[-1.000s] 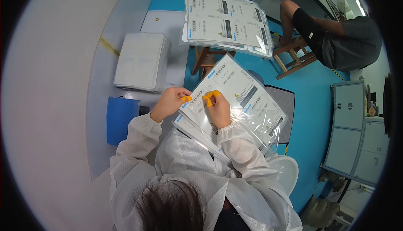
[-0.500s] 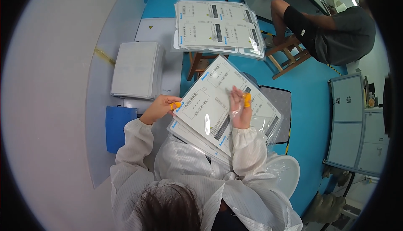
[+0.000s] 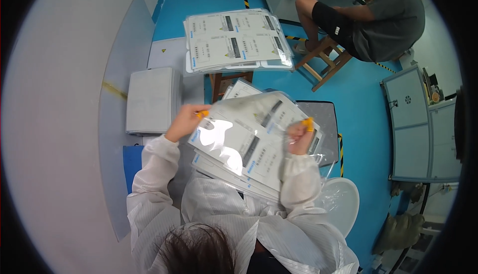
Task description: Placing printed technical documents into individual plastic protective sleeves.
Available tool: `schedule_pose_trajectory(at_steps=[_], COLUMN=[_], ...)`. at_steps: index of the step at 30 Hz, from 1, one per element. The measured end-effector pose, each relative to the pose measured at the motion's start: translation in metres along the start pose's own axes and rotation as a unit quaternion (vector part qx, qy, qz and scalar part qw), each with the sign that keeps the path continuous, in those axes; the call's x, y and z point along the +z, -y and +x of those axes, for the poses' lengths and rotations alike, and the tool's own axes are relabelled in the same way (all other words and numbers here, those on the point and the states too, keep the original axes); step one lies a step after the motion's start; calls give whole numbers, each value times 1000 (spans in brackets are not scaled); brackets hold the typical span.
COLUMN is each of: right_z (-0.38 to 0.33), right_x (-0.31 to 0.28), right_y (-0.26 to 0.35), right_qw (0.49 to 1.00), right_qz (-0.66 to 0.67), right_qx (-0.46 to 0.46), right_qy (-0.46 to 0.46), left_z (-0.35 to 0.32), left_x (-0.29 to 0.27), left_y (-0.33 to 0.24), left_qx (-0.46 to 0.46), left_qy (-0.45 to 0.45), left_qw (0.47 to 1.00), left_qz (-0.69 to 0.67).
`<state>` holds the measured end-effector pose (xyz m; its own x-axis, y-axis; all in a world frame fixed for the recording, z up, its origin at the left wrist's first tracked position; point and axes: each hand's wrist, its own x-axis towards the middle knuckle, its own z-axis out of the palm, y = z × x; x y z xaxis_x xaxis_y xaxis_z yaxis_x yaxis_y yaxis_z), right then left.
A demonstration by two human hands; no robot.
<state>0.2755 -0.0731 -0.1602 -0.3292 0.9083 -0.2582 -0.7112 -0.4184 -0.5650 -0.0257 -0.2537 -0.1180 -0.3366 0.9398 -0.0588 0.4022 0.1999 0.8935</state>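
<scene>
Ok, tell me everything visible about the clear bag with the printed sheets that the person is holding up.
The clear plastic bag is flat, glossy and see-through, holding white printed sheets with dark strips and small blue marks. It is lifted and tilted above a stack of similar bags on the lap. The left hand grips its upper left edge, the right hand its right edge; both show orange fingertip covers. Light glares off its lower left part.

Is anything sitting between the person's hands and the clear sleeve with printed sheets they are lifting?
Nothing visible. The left hand pinches the clear sleeve at its left edge, and the right hand grips its right edge, both in direct contact. The sleeve is raised above the lap stack of similar sleeves.
</scene>
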Motion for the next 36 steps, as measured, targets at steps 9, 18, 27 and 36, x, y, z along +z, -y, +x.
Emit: schedule_pose_trajectory(at_steps=[9,18,27,36], right_z=[-63,-133,-126,-91], right_x=[-215,-202,-52,67], right_y=[248,245,223,2], right_qw=[911,896,946,908], right_qz=[88,73,-40,-350], right_qx=[-350,-407,-316,-12], right_qy=[-198,-160,58,230], left_z=[73,209,230,158], left_x=[-79,-66,-68,-74], left_y=[62,72,96,59], left_qx=[-107,-93,-119,-79], left_qy=[-178,-315,-390,-351], left_qw=[947,898,904,933], left_qz=[-247,-293,-132,-18])
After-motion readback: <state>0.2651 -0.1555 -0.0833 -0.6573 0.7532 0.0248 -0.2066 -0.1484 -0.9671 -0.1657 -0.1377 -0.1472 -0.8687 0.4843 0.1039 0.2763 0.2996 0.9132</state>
